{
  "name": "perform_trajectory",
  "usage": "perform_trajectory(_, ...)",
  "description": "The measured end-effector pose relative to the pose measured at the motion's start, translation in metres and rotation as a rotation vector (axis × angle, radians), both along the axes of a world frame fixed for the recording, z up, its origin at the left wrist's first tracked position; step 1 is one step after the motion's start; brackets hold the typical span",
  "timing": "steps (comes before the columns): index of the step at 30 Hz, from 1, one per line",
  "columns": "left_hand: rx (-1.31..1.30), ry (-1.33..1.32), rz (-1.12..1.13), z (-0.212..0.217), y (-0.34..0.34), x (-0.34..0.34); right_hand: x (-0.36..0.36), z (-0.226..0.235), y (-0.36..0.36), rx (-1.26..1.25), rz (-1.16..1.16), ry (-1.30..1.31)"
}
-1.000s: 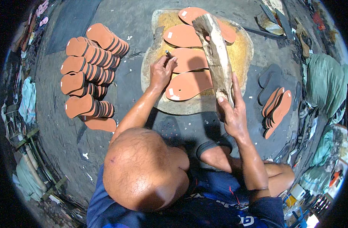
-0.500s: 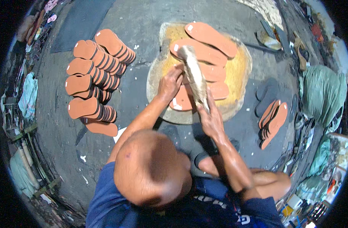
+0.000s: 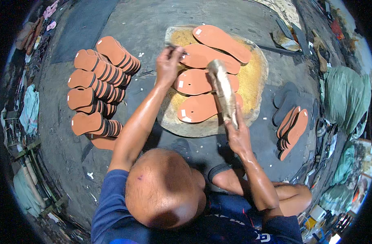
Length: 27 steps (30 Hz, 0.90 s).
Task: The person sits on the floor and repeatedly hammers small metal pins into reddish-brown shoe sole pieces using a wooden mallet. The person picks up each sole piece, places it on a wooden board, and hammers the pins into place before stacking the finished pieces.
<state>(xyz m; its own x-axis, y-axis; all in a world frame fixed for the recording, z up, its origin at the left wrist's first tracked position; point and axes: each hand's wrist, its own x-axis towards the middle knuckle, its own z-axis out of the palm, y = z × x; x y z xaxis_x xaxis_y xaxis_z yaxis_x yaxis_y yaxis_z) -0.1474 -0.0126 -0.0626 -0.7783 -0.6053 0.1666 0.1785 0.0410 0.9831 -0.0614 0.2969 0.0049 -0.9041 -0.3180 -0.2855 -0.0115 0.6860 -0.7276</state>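
Several orange-brown sandal soles [image 3: 202, 106] lie side by side on a round yellowish slab [image 3: 255, 81]. My left hand [image 3: 168, 65] is closed around a thin small tool [image 3: 178, 50], at the left end of the second sole from the top [image 3: 208, 57]. My right hand [image 3: 238, 136] grips the lower end of a long pale club [image 3: 223, 90], which stands slanted over the middle soles. A head seen from above [image 3: 163, 187] fills the lower centre and hides part of the ground.
Rows of stacked orange soles [image 3: 98, 87] lie on the grey ground at the left. A smaller stack of orange soles [image 3: 291, 128] and dark soles [image 3: 284, 99] lies at the right. Green sacks [image 3: 344, 95] and clutter line the right edge, and rags the left.
My left hand has moved up from the lowest sole to the left end of the second sole from the top. The club has swung from the slab's right side to over the middle soles.
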Motion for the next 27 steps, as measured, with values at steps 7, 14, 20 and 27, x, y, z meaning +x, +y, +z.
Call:
perform_trajectory(7,-0.217,-0.072,-0.06,-0.054,-0.005,-0.03,-0.039,0.04,-0.008,-0.343,-0.06,0.139)
perform_trajectory(14,-0.287,-0.174,-0.072,-0.037,0.002,-0.02,-0.057,0.072,-0.027,-0.522,-0.06,0.176)
perform_trajectory(20,-0.762,-0.096,-0.039,-0.03,0.009,-0.019,-0.065,0.081,-0.045,-1.164,-0.009,0.395)
perform_trajectory(27,-0.922,-0.094,-0.051,-0.041,0.004,-0.016,-0.071,-0.006,-0.067,-0.025,0.099,0.261)
